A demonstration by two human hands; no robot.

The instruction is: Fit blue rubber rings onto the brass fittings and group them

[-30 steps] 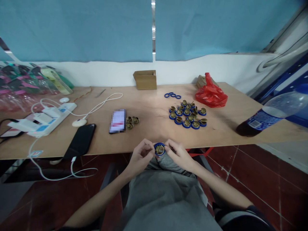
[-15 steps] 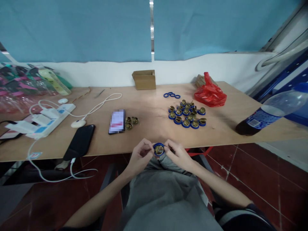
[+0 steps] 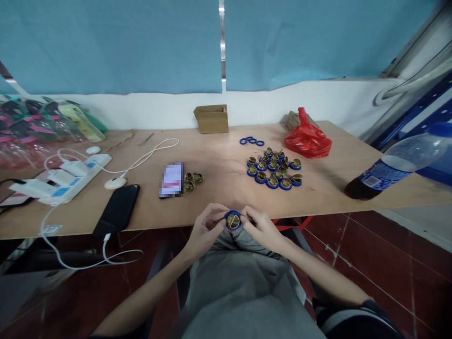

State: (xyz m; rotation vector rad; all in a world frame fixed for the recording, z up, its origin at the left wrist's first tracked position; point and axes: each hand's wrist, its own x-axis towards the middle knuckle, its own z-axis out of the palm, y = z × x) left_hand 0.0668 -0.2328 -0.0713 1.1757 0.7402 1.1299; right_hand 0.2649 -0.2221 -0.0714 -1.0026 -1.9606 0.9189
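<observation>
Over my lap, just off the table's front edge, a round brass-coloured metal piece with a blue ring around it is held between both hands. My left hand pinches its left rim, and my right hand pinches the right rim. Several like pieces with blue rings lie grouped on the table, right of centre. Behind them are several loose blue rings. A few brass-coloured pieces without rings lie beside a lit phone.
A red plastic bag and a cardboard box are at the back. A cola bottle leans at the right. At left are a power strip, a black phone on a white cable and several clear bottles.
My left fingers have shifted slightly along the blue ring's rim. Both hands stay on the piece in the same place, and the camera view has tilted a little.
</observation>
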